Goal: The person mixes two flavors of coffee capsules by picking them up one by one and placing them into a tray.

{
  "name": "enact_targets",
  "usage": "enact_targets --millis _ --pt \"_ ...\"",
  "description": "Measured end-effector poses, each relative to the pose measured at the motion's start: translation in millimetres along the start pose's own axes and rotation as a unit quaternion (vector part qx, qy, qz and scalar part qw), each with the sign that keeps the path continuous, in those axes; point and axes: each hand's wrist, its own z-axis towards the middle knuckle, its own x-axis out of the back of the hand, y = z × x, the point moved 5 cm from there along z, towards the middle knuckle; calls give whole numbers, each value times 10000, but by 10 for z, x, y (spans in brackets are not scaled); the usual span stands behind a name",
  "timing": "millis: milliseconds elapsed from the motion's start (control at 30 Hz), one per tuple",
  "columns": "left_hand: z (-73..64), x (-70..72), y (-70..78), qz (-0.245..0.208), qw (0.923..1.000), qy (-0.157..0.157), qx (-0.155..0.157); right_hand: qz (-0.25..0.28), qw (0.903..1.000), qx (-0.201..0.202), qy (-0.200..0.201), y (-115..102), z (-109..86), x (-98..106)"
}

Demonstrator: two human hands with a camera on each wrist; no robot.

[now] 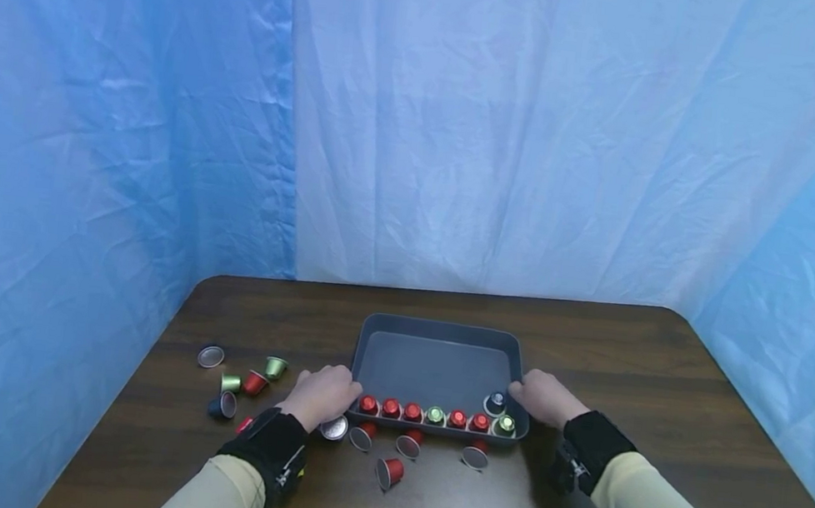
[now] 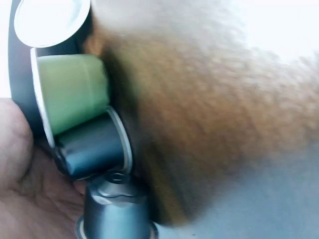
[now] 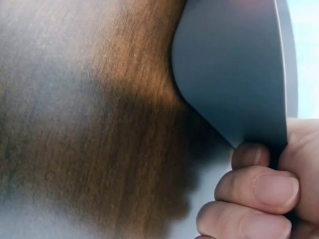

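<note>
A dark grey baking tray (image 1: 440, 367) stands between both hands. My left hand (image 1: 322, 395) grips its left side; the fingertips are partly hidden. At the right side my right hand (image 1: 548, 397) grips the rim, fingers (image 3: 256, 189) curled against the outer wall. Inside, along the near wall, runs a row of red coffee capsules (image 1: 413, 412) and green coffee capsules (image 1: 504, 425), with a dark capsule (image 1: 495, 403) behind its right end. Near my left palm, a green capsule (image 2: 75, 92) and two dark capsules (image 2: 94, 147) show in the left wrist view.
Red capsules (image 1: 390, 472) lie on their sides on the wooden table (image 1: 637, 356) before the tray. A silver-lidded capsule (image 1: 334, 427) is beside my left hand. Further left lie more loose capsules (image 1: 254, 383). Blue-white sheeting (image 1: 512, 132) hangs around the table.
</note>
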Motion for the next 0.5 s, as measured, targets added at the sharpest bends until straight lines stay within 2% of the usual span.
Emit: enact_targets --millis 233,500 --pt "-35 30 1 63 9999 -93 -23 -433 9989 152 23 -20 11 -8" --pt "-38 54 -27 62 9999 -81 -22 -626 9978 186 83 -46 19 -3"
